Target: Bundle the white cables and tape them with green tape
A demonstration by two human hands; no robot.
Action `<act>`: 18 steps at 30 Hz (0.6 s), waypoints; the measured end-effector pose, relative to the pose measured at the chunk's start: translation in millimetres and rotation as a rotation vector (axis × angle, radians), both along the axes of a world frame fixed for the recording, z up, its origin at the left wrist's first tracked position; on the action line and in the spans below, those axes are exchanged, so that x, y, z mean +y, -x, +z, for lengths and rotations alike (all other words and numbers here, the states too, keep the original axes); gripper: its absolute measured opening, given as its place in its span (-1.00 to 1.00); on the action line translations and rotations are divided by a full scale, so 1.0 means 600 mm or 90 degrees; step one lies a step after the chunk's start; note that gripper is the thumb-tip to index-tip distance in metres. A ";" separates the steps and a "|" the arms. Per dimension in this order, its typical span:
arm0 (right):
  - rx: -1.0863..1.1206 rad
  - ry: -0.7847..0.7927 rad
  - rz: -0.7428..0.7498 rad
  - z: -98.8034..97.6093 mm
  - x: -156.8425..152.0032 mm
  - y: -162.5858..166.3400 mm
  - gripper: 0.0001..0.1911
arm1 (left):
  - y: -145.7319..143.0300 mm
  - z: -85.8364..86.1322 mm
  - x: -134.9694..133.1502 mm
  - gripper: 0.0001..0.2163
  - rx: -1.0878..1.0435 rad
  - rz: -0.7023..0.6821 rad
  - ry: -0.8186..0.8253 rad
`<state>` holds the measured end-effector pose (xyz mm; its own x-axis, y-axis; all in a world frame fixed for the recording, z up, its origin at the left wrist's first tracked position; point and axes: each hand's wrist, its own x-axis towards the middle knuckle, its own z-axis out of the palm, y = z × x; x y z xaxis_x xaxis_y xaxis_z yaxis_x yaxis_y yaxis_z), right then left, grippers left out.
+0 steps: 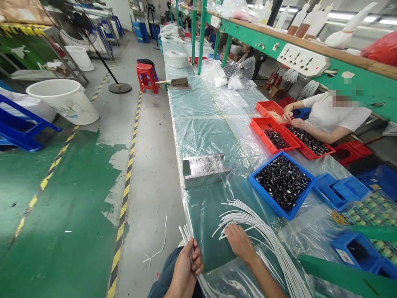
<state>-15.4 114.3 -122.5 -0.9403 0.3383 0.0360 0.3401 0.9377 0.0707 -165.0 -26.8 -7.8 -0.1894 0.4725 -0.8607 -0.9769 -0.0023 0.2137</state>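
My left hand (188, 265) is closed around a bundle of thin white cables (185, 234) at the table's near edge, their ends sticking up past my fingers. To its right, my right hand (240, 244) reaches over a larger fanned bundle of white cables (273, 236) lying on the table. Its fingers are curled at the cable ends and seem to pinch one; the fingertips are partly hidden. Beyond my hands a grey metal channel-shaped block (204, 169), wrapped in clear film, stands on the table.
A blue tray (256, 182) of small black parts and red trays (260, 134) lie right. A co-worker in a white shirt (325, 111) handles parts there. A green post (338, 275) crosses the lower right. A loose cable (159, 250) lies on the floor at left.
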 end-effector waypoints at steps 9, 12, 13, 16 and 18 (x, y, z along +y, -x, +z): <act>-0.036 0.045 -0.010 0.016 0.030 0.018 -0.77 | -0.004 -0.011 -0.010 -0.68 -0.003 0.020 -0.001; -0.029 0.047 -0.020 0.010 0.030 0.025 -0.74 | -0.003 -0.013 -0.011 -0.69 -0.003 0.018 -0.007; -0.019 0.051 -0.024 0.010 0.028 0.026 -0.76 | -0.003 -0.014 -0.012 -0.70 -0.001 0.018 -0.010; 0.038 0.082 -0.041 0.018 0.026 0.029 -0.79 | -0.002 -0.013 -0.011 -0.70 0.006 0.015 -0.020; 0.098 0.112 -0.067 0.035 0.027 0.029 -0.75 | -0.003 -0.008 -0.011 -0.69 0.011 0.007 -0.021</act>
<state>-33.0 130.6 -101.7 -0.8875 0.4480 0.1075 0.4309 0.8897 -0.1507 -163.2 -33.2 -12.7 -0.2092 0.4987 -0.8411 -0.9729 -0.0196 0.2303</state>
